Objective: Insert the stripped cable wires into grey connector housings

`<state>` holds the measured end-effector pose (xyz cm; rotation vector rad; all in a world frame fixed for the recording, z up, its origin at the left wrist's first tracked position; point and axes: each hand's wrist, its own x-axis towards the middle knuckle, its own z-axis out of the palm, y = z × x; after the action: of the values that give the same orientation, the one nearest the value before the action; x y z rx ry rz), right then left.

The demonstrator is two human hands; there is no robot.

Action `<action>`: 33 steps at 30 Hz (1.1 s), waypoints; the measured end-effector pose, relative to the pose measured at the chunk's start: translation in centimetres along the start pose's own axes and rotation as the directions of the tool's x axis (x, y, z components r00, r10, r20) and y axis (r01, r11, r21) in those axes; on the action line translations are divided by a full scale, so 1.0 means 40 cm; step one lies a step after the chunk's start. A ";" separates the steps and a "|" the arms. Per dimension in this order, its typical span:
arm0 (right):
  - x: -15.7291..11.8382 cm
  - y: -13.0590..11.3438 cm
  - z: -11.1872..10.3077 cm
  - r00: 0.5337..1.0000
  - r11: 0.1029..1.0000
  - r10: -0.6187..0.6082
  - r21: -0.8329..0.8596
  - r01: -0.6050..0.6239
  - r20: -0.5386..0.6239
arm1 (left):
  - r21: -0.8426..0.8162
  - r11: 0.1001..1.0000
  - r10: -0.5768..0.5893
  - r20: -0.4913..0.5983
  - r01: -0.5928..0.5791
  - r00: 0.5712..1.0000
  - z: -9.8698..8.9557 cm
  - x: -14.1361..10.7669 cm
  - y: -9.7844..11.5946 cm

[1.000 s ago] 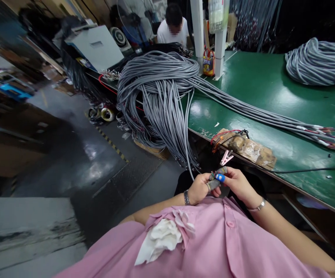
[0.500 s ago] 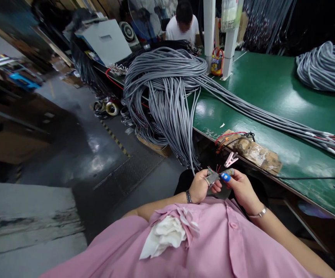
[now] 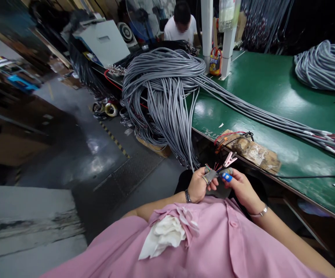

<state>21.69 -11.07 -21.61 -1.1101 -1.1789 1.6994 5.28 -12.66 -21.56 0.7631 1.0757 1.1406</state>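
My left hand (image 3: 199, 184) is closed around the end of a grey cable (image 3: 191, 152), its thumb covered in grey wrapping. Thin coloured wires (image 3: 213, 166), red and dark ones among them, fan out above that thumb. Close beside it, my right hand (image 3: 240, 188) is closed in a pinch at a thin dark wire from the same fan; the fingertips partly hide it. Blue wrapping covers the right thumb and grey wrapping the index finger. Just above the right fingers, a pink clip (image 3: 230, 159) sticks out from the wooden block (image 3: 252, 152) at the table edge.
A large bundle of grey cables (image 3: 167, 73) drapes over the edge of the green table (image 3: 271, 88). More cables run right to stripped ends, and a cable coil (image 3: 325, 65) lies at the far right. A person (image 3: 181, 25) sits behind the table. White posts (image 3: 228, 46) rise from it.
My right fingers have shifted slightly at the wires, and the wires now lean and spread differently above my left thumb. The whole view has moved a little; both hands stay close together.
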 end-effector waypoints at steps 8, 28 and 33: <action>0.019 -0.002 0.015 0.997 0.996 0.057 0.076 -0.054 -0.042 | 0.155 0.987 0.014 0.122 -0.033 0.992 -0.004 -0.003 -0.001; -0.001 0.011 -0.005 0.983 0.948 0.083 0.292 -0.129 0.165 | -0.061 0.998 -0.007 0.013 0.007 1.000 -0.010 -0.006 0.002; 0.054 0.009 -0.059 0.992 0.861 0.117 0.492 -0.129 0.054 | -0.091 0.995 -0.023 0.072 0.029 0.997 0.002 0.000 0.034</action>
<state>23.18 -8.50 -22.90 -0.8557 -0.6278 1.9693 4.91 -12.28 -20.31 0.7105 0.9646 1.1249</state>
